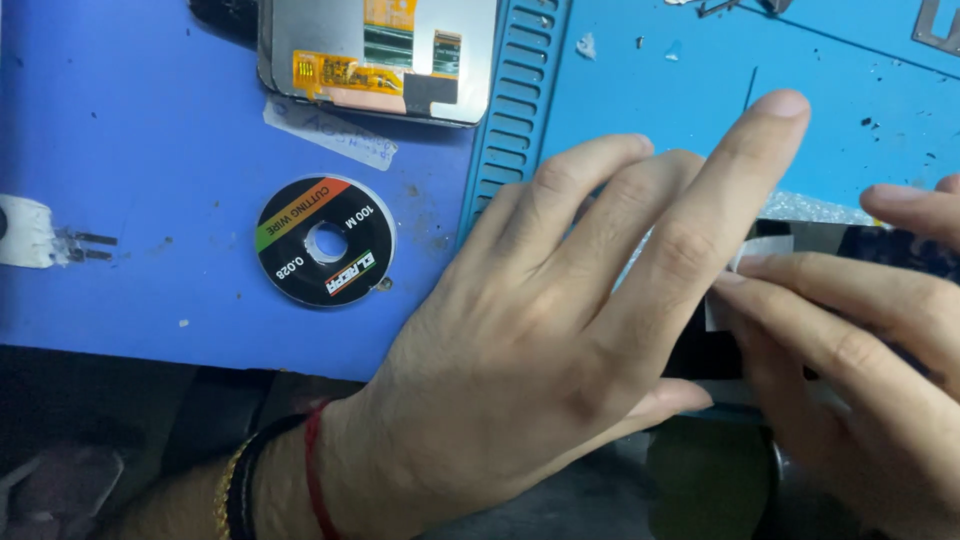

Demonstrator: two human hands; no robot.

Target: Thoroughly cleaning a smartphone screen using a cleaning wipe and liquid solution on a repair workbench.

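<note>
The left hand (560, 330) lies flat with its fingers (690, 230) stretched out and slightly spread, pressing down on a dark flat panel (705, 355) near the front edge of the blue mat (150, 200); it grips nothing. The right hand (860, 370) comes in from the right edge, its fingertips (745, 290) pinched on a small strip of white tape (765, 250) lying on the same panel, just beside the left forefinger. The left wrist wears a red thread and dark bands (280, 480). Further left on the mat sits a round black spool (325, 240) of wire. At the back edge lies a phone screen (380, 55), face down, with orange flex strips, beside a ridged blue tray (515, 110).
</note>
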